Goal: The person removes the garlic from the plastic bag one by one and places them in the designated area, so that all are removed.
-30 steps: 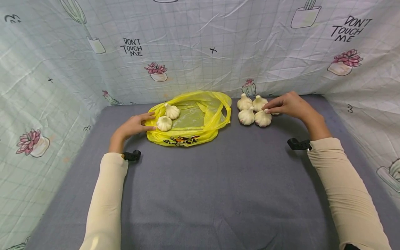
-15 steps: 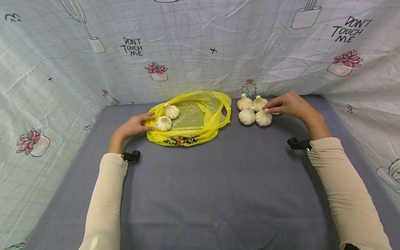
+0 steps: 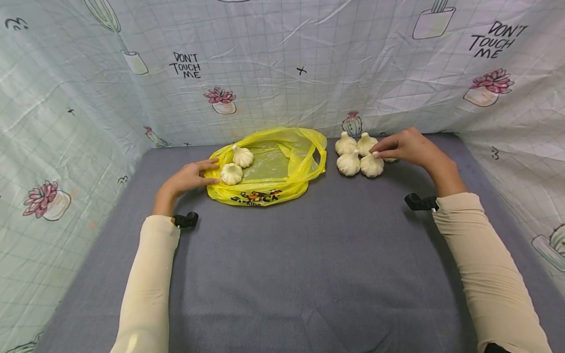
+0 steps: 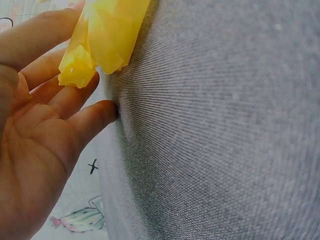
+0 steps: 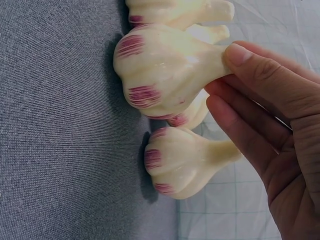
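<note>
My right hand [image 3: 412,147] pinches the stem of a garlic bulb [image 3: 372,165] between thumb and fingertips. In the right wrist view this garlic bulb [image 5: 155,70] is glossy, cream with purple streaks, its base at the grey cloth. Other bulbs [image 3: 348,163] crowd around it, one partly hidden behind my fingers. My left hand [image 3: 185,177] touches the left side of a yellow plastic bag [image 3: 265,196], fingers and thumb spread. The left wrist view shows the bag's crumpled edge [image 4: 107,37] against my relaxed fingers [image 4: 92,122]. Two garlic bulbs [image 3: 243,157] lie at the bag's left inside its mouth.
Grey cloth [image 3: 282,274] covers the table. A patterned curtain [image 3: 265,63] with plant drawings and lettering rises behind and along both sides. The bag's loop handle [image 3: 319,157] reaches toward the group of bulbs on the right.
</note>
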Available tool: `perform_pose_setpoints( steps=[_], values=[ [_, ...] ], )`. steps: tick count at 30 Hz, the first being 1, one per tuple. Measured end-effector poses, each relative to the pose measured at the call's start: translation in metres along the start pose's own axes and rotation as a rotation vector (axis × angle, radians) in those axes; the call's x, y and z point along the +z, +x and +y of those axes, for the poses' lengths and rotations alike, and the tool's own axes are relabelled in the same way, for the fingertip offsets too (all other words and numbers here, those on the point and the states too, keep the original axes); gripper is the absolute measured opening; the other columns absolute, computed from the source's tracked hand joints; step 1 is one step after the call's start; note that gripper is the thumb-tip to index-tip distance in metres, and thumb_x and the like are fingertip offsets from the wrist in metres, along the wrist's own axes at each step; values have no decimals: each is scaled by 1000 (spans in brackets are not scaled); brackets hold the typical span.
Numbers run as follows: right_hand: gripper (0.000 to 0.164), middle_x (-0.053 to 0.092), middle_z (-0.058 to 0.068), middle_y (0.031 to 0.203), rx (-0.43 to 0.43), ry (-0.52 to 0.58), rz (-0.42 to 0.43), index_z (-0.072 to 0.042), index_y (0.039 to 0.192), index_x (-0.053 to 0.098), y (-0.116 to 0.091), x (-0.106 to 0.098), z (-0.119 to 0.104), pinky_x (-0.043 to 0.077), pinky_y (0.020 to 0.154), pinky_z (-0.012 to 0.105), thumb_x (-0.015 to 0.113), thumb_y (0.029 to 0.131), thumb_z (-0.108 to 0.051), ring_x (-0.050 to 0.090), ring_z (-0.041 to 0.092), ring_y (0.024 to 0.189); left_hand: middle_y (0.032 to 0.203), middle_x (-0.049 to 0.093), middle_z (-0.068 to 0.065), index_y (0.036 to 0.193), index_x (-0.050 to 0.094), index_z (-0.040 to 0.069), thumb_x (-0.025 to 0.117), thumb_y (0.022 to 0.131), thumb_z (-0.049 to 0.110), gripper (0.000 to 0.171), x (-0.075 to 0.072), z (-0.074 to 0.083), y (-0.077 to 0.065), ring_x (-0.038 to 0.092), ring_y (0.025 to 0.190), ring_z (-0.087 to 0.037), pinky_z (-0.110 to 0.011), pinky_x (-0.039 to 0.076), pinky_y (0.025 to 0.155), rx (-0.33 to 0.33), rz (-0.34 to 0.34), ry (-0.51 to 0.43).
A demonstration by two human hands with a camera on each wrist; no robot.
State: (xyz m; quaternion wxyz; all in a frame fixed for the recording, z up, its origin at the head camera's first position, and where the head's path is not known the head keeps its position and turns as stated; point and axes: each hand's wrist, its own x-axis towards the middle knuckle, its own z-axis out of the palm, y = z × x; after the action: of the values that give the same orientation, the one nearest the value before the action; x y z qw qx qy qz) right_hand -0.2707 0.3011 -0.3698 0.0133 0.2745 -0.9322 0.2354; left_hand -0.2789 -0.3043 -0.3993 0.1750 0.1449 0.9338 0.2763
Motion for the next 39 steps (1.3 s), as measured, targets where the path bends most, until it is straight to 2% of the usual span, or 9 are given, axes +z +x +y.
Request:
perform_pose_setpoints(
  steps=[5,10,14,17,21,26,32,36,39],
  values=[
    [21,78,7,105,-8,19,-15,-11,112,80,0,1,2,47,61,22,78,91,-13,67,4,75,166,29,-11,150,49,1,71,97,35,67,0,2,-1,16,154,-37,-59,16,122,4,3,4],
    [30,77,8,111,5,43,-23,-10,121,76,-1,2,3,49,64,22,78,91,-15,71,16,85,166,29,-11,150,49,1,71,98,32,65,0,1,-2,16,155,-36,-59,17,122,8,4,-9],
    [32,75,9,118,17,55,-9,-9,125,74,-3,0,0,51,69,23,75,94,-18,72,26,93,166,28,-12,149,49,-1,71,98,31,64,0,2,-2,17,154,-37,-59,18,121,18,1,-26],
    [34,74,10,121,13,41,21,-9,127,73,-1,-1,-5,53,73,28,74,95,-20,72,29,98,166,28,-12,149,50,-2,71,98,30,64,-1,3,-2,18,154,-37,-58,19,121,23,0,-30],
    [37,75,14,114,-44,-11,64,-7,128,72,5,-2,-17,52,71,39,76,93,-19,72,29,93,166,28,-11,149,50,-1,71,98,32,64,-1,3,-2,17,154,-37,-59,19,121,19,-1,-27],
    [38,74,15,116,-107,-32,60,-6,130,71,15,2,-34,49,66,40,75,93,-16,67,25,79,167,27,-10,149,50,0,70,98,33,64,-1,3,-1,16,155,-36,-59,18,121,17,-7,-23],
    [38,72,17,122,-214,-21,65,-3,129,70,28,10,-48,54,78,48,75,93,-11,70,27,90,167,27,-9,149,50,-1,71,97,32,64,0,3,-1,15,155,-36,-59,17,122,16,-11,-25],
    [37,73,16,120,-274,-3,71,-3,127,71,38,17,-56,54,75,49,76,92,-9,70,27,89,167,26,-9,149,50,-1,71,97,32,65,0,2,-1,15,155,-36,-59,17,122,14,-15,-24],
    [36,73,16,120,-306,23,50,-4,127,72,46,21,-64,56,79,51,75,92,-11,72,30,96,167,26,-10,149,49,-1,71,97,32,65,0,1,-1,15,155,-37,-59,17,122,14,-15,-22]
  ],
)
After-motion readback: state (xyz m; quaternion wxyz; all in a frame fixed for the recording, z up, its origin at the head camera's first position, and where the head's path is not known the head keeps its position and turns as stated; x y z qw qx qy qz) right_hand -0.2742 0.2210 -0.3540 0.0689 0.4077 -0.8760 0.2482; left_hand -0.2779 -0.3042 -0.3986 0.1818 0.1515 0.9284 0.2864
